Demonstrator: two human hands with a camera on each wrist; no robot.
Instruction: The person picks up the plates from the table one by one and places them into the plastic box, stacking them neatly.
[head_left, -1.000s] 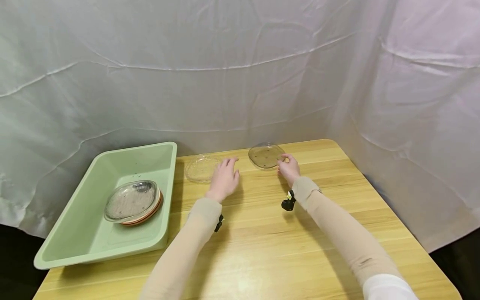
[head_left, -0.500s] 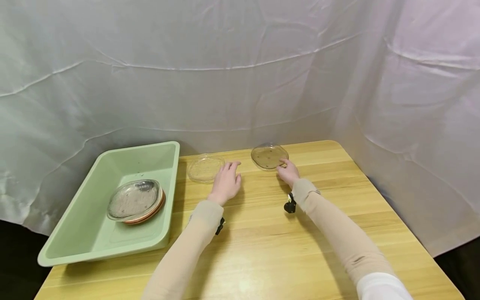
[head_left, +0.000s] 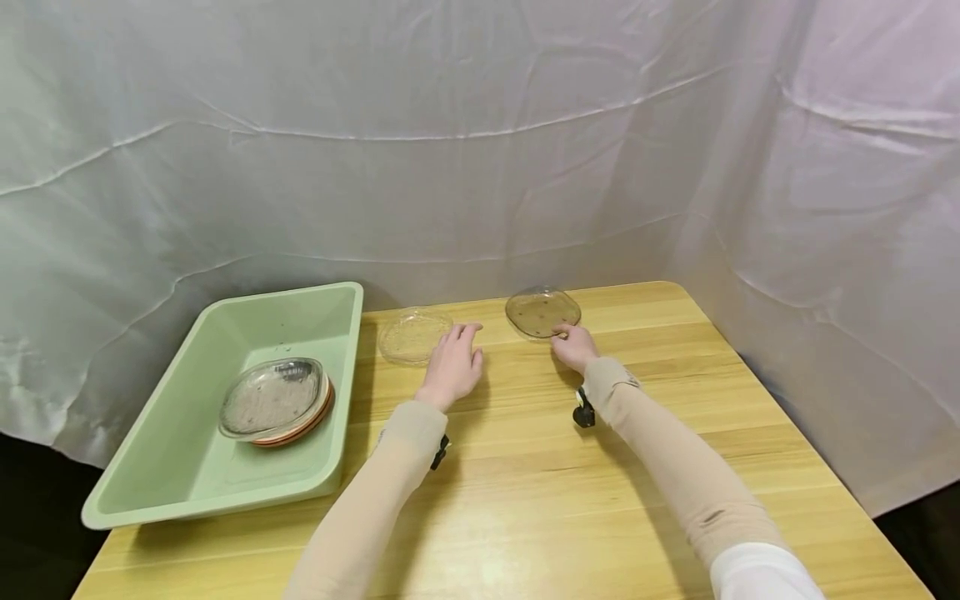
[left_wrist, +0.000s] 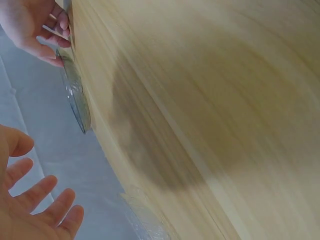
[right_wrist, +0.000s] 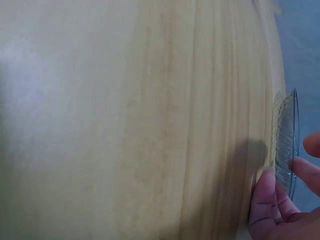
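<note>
A smoky, see-through plate (head_left: 542, 310) with small dark dots lies at the table's back edge. My right hand (head_left: 574, 347) pinches its near rim; in the right wrist view, fingers (right_wrist: 264, 195) sit low by the table while others are up by the plate's rim. A second, colourless clear plate (head_left: 408, 337) with a patterned surface lies to the left. My left hand (head_left: 453, 367) is over the table at that plate's right side, fingers loosely spread, holding nothing. The left wrist view shows these spread fingers (left_wrist: 47, 195) apart from both plates.
A pale green basin (head_left: 348, 417) stands at the left, overhanging the table's (head_left: 525, 500) left edge. In it sits a stack of plates (head_left: 277, 400), a clear one on top and orange-brown rims below. A grey cloth (head_left: 450, 192) hangs behind.
The right hand's fingers have drawn back from over the smoky plate to its near rim and curled more. The view has shifted slightly; the left hand has hardly moved.
</note>
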